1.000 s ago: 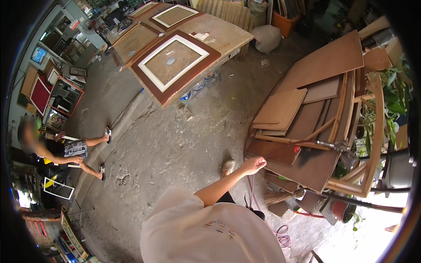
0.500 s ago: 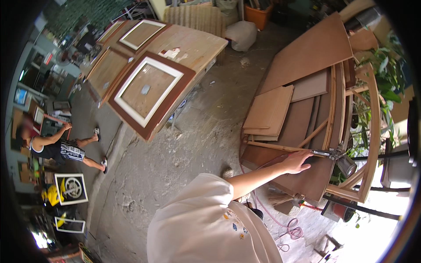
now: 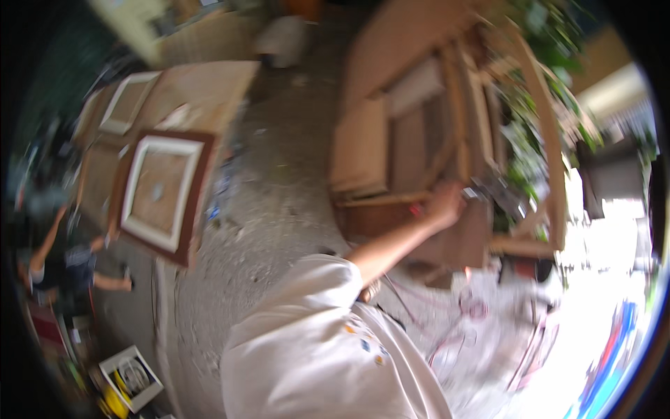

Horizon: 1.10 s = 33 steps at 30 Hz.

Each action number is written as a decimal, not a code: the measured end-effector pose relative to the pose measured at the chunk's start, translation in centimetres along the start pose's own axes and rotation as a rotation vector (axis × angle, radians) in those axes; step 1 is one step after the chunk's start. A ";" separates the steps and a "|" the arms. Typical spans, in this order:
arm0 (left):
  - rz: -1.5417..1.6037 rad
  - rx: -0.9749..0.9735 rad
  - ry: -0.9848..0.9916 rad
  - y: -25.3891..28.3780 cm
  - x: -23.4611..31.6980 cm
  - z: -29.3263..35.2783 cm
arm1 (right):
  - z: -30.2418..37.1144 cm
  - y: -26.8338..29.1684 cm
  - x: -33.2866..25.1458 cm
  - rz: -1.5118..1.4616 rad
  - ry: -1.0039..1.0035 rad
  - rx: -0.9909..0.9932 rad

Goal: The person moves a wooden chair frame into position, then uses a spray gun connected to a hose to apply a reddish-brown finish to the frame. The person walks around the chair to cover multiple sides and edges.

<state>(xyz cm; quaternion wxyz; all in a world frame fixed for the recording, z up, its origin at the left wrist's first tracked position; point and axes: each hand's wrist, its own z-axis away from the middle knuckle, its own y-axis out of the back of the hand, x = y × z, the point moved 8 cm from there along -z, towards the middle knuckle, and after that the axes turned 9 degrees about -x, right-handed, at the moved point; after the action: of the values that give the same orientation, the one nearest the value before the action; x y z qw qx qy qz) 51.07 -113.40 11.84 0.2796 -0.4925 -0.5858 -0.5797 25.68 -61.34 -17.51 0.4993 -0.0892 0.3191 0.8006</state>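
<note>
Perhaps the left hand (image 3: pixel 445 204), its grip too blurry to tell, should gently steady the shiny tool (image 3: pixel 501 195) at its three o'clock.

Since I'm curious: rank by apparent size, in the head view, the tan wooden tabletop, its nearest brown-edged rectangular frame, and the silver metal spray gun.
1. Tan wooden tabletop
2. Brown-edged rectangular frame
3. Silver metal spray gun (blurred)
</note>
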 end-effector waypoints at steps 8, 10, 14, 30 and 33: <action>-0.219 -0.104 -0.161 -0.7 0.9 -3.2 | 5.2 -2.9 5.1 -0.142 -0.095 0.132; -0.228 -0.146 -0.125 -1.6 -0.2 -3.1 | 6.7 -4.4 5.0 -0.180 -0.141 0.139; -0.204 -0.133 -0.141 -1.7 -1.5 -3.1 | 9.1 -6.3 4.7 -0.236 -0.212 0.170; 0.001 0.186 -0.101 5.4 4.8 -0.5 | 13.3 1.3 -6.5 -0.108 -0.038 0.495; -0.022 0.154 -0.022 6.4 5.9 3.7 | 12.3 8.8 -17.2 -0.171 0.224 0.569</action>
<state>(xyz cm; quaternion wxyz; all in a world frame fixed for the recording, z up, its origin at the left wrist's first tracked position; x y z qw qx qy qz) 55.66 -109.37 19.09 0.3037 -0.4694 -0.6372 -0.5305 28.67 -69.38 3.76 0.5313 -0.0598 0.5747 0.6195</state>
